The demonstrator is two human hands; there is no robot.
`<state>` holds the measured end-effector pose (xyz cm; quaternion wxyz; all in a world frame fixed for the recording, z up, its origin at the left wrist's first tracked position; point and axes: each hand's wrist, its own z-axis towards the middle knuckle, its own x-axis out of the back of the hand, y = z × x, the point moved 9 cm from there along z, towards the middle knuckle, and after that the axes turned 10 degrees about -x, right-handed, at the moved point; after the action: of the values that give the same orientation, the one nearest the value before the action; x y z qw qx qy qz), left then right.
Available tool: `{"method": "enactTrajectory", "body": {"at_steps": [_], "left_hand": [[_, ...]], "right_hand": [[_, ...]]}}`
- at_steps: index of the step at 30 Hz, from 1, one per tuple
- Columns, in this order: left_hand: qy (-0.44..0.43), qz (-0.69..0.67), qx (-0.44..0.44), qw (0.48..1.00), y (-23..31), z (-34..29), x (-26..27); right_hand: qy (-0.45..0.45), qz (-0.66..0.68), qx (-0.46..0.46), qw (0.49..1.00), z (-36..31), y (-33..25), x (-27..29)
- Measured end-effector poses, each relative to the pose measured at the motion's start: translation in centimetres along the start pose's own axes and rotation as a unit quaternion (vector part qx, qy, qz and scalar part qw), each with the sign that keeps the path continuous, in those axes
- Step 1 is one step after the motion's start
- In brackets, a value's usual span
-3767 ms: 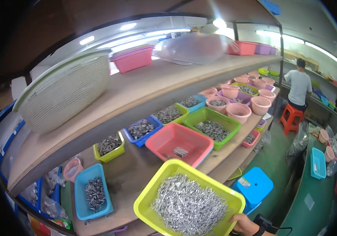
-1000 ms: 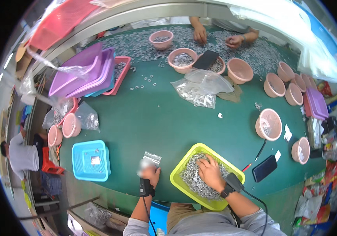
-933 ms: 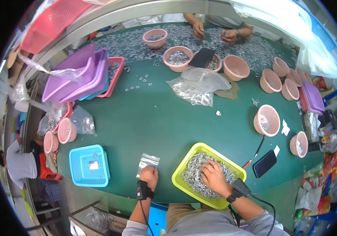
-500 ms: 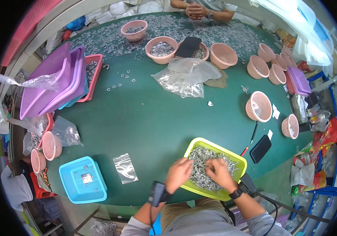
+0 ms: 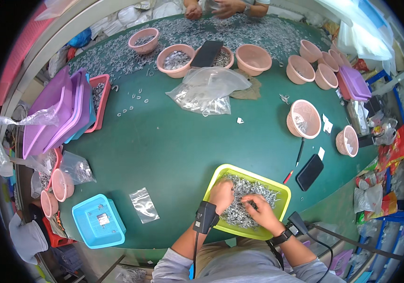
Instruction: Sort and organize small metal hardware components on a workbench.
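A yellow-green plastic basket (image 5: 284, 203) stands at the table's near edge, filled with small silvery metal pieces (image 5: 244, 218). My left hand (image 5: 221, 195) is down at the basket's left side against the heap, its fingers mostly hidden behind the back of the hand. Over the right part of the heap, my right hand (image 5: 261, 211) is closed with thumb and fingertips drawn together toward the left. Whatever is between those fingertips is too small to make out.
Left of the basket lie a clear zip bag (image 5: 144, 205) and a blue basket (image 5: 98, 221). A phone (image 5: 310, 172), a red pencil (image 5: 288, 177) and a pink bowl (image 5: 304, 119) are to the right. Across the table, a person's hands (image 5: 228, 8) are near scattered metal pieces.
My left hand has moved deeper into the basket's left side. My right hand stays over the heap. The person opposite has parted their clasped hands. The whole view has shifted slightly.
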<state>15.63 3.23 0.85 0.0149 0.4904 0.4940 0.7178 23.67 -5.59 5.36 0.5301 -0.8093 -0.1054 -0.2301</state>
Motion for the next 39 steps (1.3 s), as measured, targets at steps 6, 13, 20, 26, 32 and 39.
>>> {"method": "enactTrajectory", "body": {"at_steps": [6, 13, 20, 26, 32, 39], "left_hand": [[0.034, -0.208, 0.121, 0.970, -3.2, -1.1, -2.1], [0.105, -0.313, 0.177, 0.927, -2.0, -2.6, 1.1], [0.121, -0.519, 0.177, 0.827, -0.7, -4.6, 1.8], [0.042, -0.437, 0.053, 0.897, 3.7, -3.8, 3.7], [0.068, -0.330, 0.015, 0.941, 4.6, -3.4, 5.3], [0.006, -0.447, 0.082, 0.891, 4.9, -4.0, 3.9]], "right_hand": [[-0.028, 0.029, 0.005, 0.999, -0.1, -0.3, 0.1], [0.031, 0.043, -0.014, 0.999, -1.0, 0.7, 1.8], [0.073, 0.134, -0.058, 0.987, -0.6, 0.0, 2.5], [-0.002, 0.325, -0.114, 0.939, 0.7, -1.6, 1.1], [-0.023, 0.277, -0.106, 0.955, 0.6, -2.4, 2.2], [-0.064, 0.235, 0.019, 0.970, -0.7, -3.9, 3.1]]}}
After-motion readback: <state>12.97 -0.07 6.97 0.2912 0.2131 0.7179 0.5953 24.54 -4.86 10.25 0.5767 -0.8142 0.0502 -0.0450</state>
